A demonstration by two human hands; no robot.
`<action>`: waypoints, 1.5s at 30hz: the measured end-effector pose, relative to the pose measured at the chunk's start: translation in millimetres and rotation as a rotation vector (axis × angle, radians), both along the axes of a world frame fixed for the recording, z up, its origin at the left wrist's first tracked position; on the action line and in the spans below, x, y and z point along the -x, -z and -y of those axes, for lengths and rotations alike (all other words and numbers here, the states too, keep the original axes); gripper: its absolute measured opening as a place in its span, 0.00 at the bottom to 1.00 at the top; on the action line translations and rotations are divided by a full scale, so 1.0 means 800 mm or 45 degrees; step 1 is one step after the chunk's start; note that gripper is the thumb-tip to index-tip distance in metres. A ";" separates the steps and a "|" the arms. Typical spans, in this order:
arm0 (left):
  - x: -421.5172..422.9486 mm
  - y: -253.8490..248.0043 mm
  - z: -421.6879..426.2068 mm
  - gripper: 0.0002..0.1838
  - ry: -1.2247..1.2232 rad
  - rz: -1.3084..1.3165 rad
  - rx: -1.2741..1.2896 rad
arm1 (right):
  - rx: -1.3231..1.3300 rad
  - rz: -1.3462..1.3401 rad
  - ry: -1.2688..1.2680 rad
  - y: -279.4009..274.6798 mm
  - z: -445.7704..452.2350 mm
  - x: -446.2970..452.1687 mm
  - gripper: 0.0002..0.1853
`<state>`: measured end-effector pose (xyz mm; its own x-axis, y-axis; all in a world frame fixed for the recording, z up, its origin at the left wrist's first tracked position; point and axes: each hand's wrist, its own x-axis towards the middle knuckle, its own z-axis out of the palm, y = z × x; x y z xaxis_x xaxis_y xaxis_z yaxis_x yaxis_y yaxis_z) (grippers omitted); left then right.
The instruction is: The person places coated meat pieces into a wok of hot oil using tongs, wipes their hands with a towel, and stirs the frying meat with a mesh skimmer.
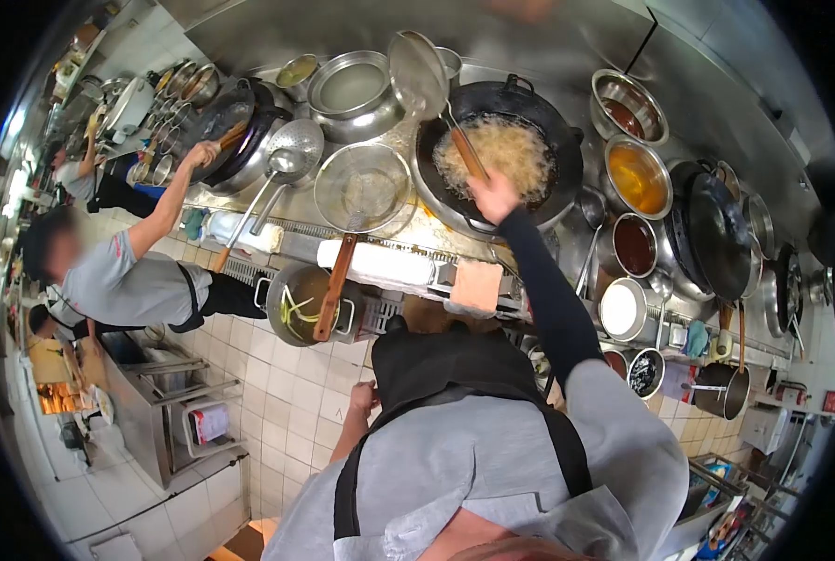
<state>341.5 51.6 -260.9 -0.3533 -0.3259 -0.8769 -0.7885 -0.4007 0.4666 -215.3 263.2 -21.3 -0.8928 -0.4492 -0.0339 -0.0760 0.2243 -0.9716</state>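
My right hand [495, 195] is closed round the wooden handle of a wide metal skimmer [418, 77]. Its round head is raised at the far left edge of a black wok [569, 154]. Pale food [501, 154] bubbles in oil inside that wok, just beyond my hand. My left hand [366, 398] hangs low by my side with its fingers curled and nothing visible in them. Nearest to it is a steel pot [285, 341] holding green and white strips, with a wooden-handled mesh strainer [363, 187] reaching over it from the stove.
Right of the wok stand bowls of amber liquid [638, 178] and dark sauce [634, 245], then another black wok [716, 229]. A perforated skimmer [298, 145] and a steel pot [349, 84] are on the left. A co-worker [146, 276] works at a wok [214, 131] further left.
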 end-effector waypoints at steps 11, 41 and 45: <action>-0.144 0.126 -0.050 0.17 1.090 0.093 0.708 | -0.361 -0.496 0.270 0.013 0.092 0.047 0.16; 0.072 0.002 0.040 0.07 0.006 -0.082 -0.018 | 0.315 1.012 0.149 -0.006 -0.304 -0.084 0.27; -0.077 0.140 0.039 0.18 1.611 -0.531 0.930 | 0.422 1.069 0.196 0.017 -0.266 -0.090 0.29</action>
